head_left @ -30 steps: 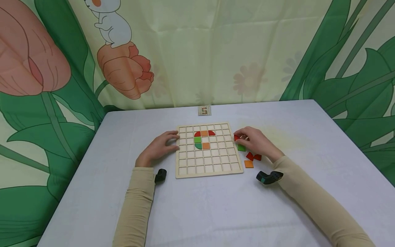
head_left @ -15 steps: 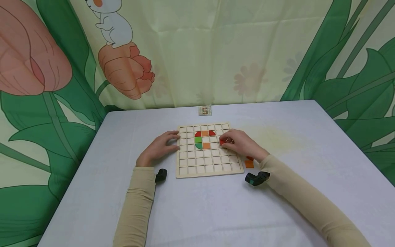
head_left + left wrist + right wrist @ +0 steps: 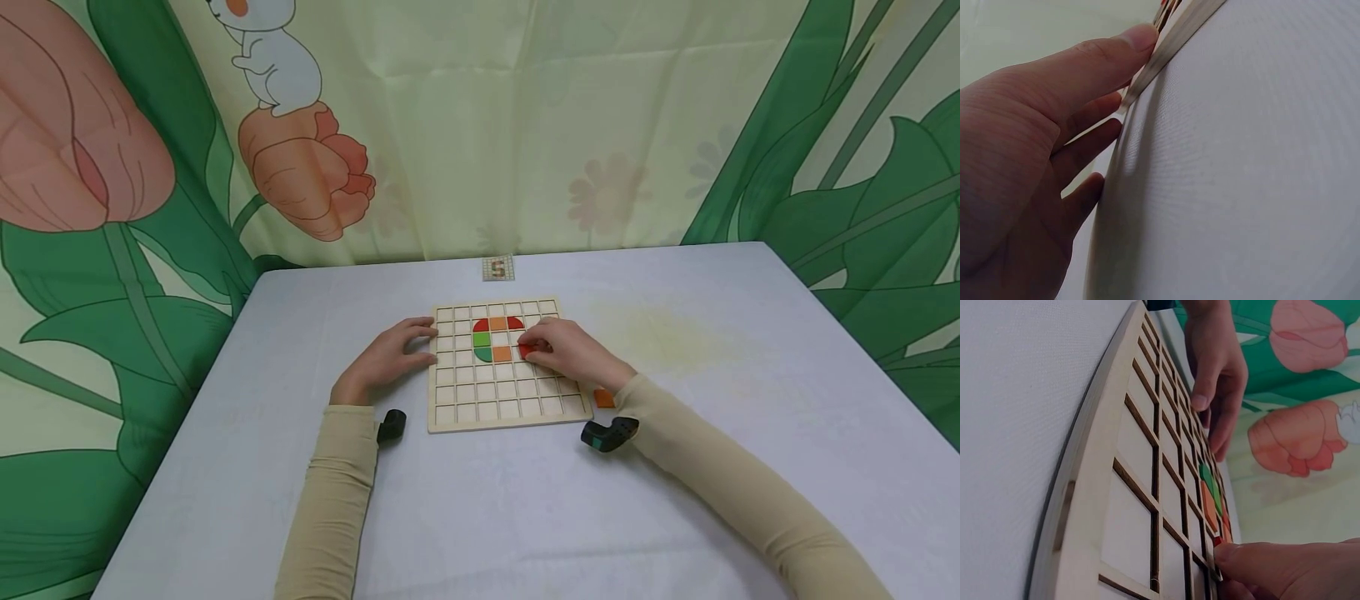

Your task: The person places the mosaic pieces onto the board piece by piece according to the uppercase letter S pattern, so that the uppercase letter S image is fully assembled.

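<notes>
A wooden grid board lies on the white table. Into its cells are set a red rounded tile, an orange square, another red rounded tile, a light green square, a dark green rounded tile and a second orange square. My right hand pinches a red tile over the cell right of the lower orange square. The fingers partly hide it. My left hand rests against the board's left edge, fingers loosely spread; its thumb touches the rim.
Right of the board, an orange square tile lies on the cloth, partly behind my right wrist, which hides whatever lies under it. A small patterned card sits at the table's far edge before a printed curtain.
My right hand has moved left from the loose tiles at the board's right side, carrying a red tile to over the grid. The left hand has stayed at the board's edge.
</notes>
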